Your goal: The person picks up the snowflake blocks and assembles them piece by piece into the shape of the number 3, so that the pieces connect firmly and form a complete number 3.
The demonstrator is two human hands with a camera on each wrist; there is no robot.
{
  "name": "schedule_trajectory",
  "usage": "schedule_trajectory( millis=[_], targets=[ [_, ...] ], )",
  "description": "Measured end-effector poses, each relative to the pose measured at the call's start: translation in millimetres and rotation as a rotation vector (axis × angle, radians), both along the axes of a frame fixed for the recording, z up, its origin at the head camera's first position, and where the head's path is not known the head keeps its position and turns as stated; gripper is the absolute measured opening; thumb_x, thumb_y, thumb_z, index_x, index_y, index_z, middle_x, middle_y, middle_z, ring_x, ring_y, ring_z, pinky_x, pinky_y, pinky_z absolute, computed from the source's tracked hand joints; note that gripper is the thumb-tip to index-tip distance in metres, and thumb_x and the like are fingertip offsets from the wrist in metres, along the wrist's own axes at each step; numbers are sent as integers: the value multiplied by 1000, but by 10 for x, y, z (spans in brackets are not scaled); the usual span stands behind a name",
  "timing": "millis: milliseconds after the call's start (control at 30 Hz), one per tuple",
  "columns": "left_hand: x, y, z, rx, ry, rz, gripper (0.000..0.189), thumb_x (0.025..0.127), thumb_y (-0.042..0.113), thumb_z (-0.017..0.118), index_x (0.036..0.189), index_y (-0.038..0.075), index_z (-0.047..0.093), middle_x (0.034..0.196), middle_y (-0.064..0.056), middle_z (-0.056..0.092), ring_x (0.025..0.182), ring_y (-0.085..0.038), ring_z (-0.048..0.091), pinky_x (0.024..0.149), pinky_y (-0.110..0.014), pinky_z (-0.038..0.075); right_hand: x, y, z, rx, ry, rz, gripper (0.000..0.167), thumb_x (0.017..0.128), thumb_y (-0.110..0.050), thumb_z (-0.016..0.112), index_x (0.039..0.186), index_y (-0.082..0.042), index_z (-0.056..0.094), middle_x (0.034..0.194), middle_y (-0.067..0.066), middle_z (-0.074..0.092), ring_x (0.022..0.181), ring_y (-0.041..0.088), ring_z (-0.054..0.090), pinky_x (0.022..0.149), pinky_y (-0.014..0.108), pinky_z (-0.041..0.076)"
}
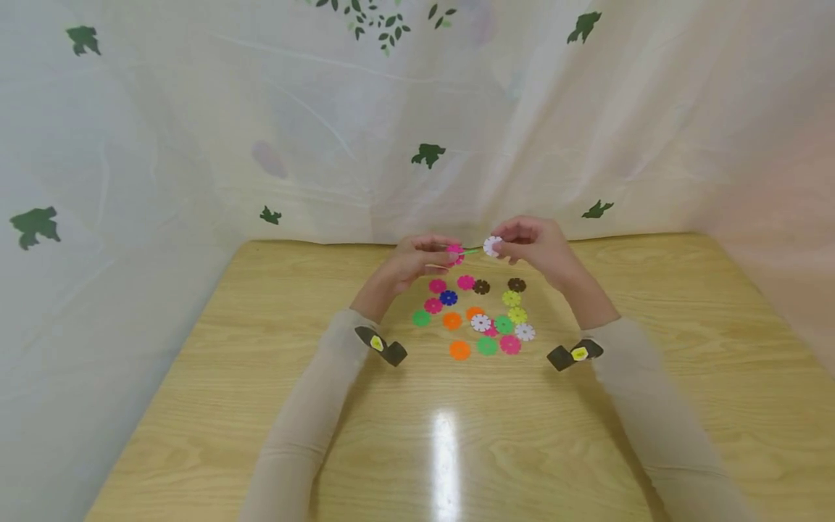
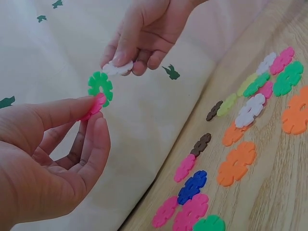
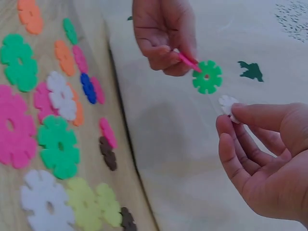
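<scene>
Between thumb and fingers my left hand (image 1: 420,259) pinches a pink notched disc (image 2: 96,107). A green notched disc (image 3: 207,77) is slotted into that pink one, standing crosswise to it and pointing toward the other hand. My right hand (image 1: 531,246) pinches a white notched disc (image 3: 228,106) by its edge, close beside the green disc. Both hands are raised over the far part of the table. In the left wrist view, a small gap shows between the white and green discs.
Loose notched discs lie on the wooden table (image 1: 261,377) below the hands, among them a blue one (image 1: 448,298), an orange one (image 1: 459,350) and a brown one (image 1: 517,285). Some overlap. A pale curtain (image 1: 326,145) hangs behind the table's far edge.
</scene>
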State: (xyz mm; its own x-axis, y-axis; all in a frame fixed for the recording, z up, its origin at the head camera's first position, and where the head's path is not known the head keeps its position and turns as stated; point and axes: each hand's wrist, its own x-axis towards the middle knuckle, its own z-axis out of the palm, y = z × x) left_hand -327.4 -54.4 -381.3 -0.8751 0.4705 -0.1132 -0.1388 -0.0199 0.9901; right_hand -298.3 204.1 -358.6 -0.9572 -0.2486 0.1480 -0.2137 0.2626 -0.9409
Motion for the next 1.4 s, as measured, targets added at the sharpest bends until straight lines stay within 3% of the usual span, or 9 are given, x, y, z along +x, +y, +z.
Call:
schedule_trajectory(
  millis=[167, 400, 633, 800, 967, 1200, 1400],
  targets=[
    [-6, -5, 2, -5, 9, 3, 39, 98, 2, 63, 136, -6, 58, 96, 3, 71, 89, -13, 68, 112, -60, 43, -25, -35, -82, -150, -59, 4, 20, 95, -7, 71, 111, 5, 65, 91, -3, 76, 84, 14, 74, 76, 26, 62],
    [6, -7, 8, -7, -8, 24, 41, 98, 4, 64, 137, -6, 57, 100, 1, 70, 93, -14, 68, 112, -57, 44, -33, -79, -113, -347, -237, 6, 13, 94, -1, 71, 103, 0, 61, 93, 4, 75, 86, 20, 76, 83, 29, 63],
    [0, -4, 2, -4, -17, 34, 41, 98, 6, 65, 137, -4, 58, 101, 2, 71, 120, -38, 62, 113, -55, 45, -13, -120, -114, -337, -242, 7, 14, 94, 0, 69, 103, 1, 59, 91, 3, 73, 84, 17, 76, 82, 29, 63],
    [8, -3, 9, 3, -11, 35, 42, 98, 5, 65, 138, -6, 56, 100, 2, 71, 125, -42, 58, 114, -56, 43, -18, -138, -112, -299, -235, 16, 16, 95, -1, 68, 107, 3, 58, 91, 2, 73, 82, 16, 75, 83, 31, 63],
    [9, -6, 6, -4, -2, 21, 40, 98, 4, 64, 137, -5, 58, 100, 1, 71, 123, -42, 60, 114, -57, 43, -18, -145, -116, -278, -224, 14, 14, 94, -2, 70, 106, 2, 62, 90, 2, 74, 80, 16, 74, 82, 31, 63],
    [6, 17, -8, -22, 1, 17, 41, 98, 4, 66, 137, -4, 58, 100, 0, 70, 99, -18, 68, 112, -56, 46, -4, -132, -122, -228, -187, 19, 12, 95, -7, 71, 105, -3, 66, 90, -2, 74, 81, 14, 74, 77, 26, 63],
    [8, 42, -17, -25, 2, 33, 40, 96, 4, 68, 135, -6, 60, 96, 0, 71, 99, -22, 70, 109, -56, 47, 4, -135, -141, -214, -155, 15, 13, 94, -7, 72, 106, -2, 69, 89, -3, 76, 81, 13, 75, 78, 30, 63]
  ],
)
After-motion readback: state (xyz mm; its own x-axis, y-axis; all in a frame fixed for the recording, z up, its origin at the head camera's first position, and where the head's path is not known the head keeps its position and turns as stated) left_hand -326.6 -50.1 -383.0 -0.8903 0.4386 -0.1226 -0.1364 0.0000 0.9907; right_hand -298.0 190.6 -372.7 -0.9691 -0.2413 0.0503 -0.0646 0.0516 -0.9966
